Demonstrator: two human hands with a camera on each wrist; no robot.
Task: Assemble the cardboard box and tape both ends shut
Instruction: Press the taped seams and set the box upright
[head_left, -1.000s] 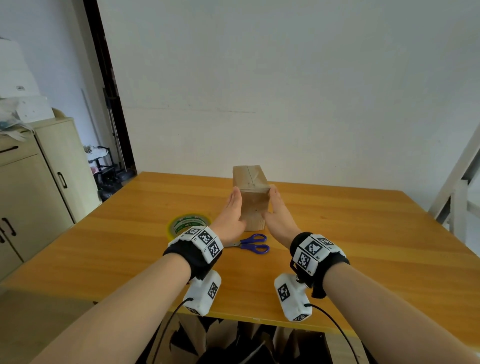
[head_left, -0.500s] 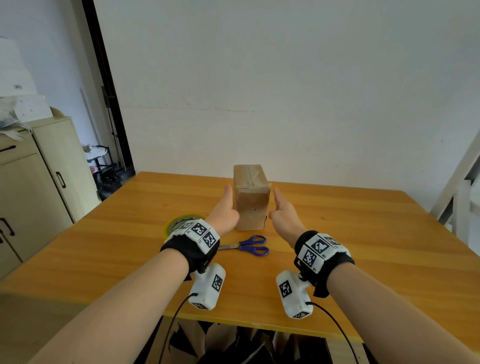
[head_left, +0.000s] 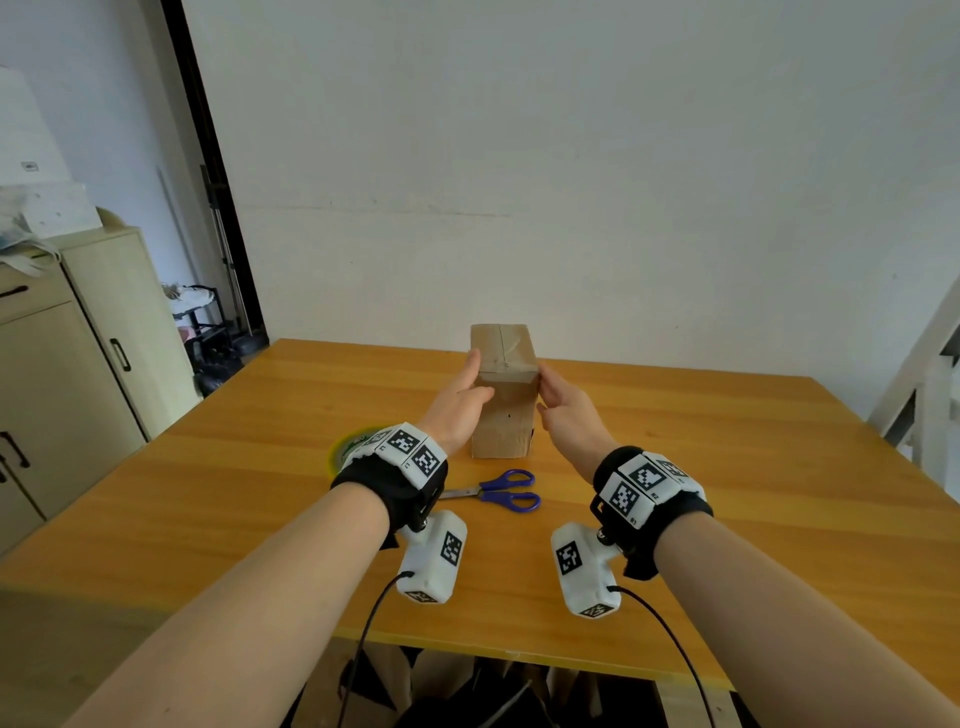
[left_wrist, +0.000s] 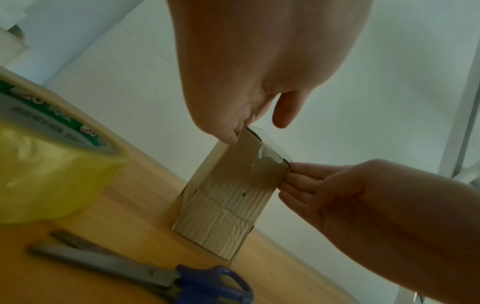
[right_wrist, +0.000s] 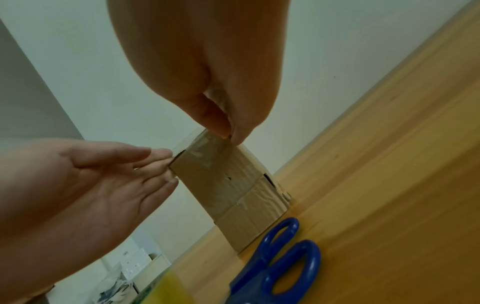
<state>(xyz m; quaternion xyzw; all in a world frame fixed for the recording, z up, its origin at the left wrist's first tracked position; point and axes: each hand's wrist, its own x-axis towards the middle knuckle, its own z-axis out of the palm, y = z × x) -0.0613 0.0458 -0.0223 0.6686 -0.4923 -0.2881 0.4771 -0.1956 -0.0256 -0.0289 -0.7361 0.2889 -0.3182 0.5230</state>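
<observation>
Wooden surface (head_left: 727, 467), orange-yellow grain, butted against a plain white wall (head_left: 571, 156). Left of it a beige cabinet (head_left: 78, 374) with dark handles; white boxes and crumpled papers (head_left: 36, 218) piled on top. Past the cabinet, a dark doorway edge (head_left: 202, 156), with a small black rack (head_left: 200, 317) holding white items near its foot. At far right, a white slanted frame (head_left: 924, 374), partly cut off.
</observation>
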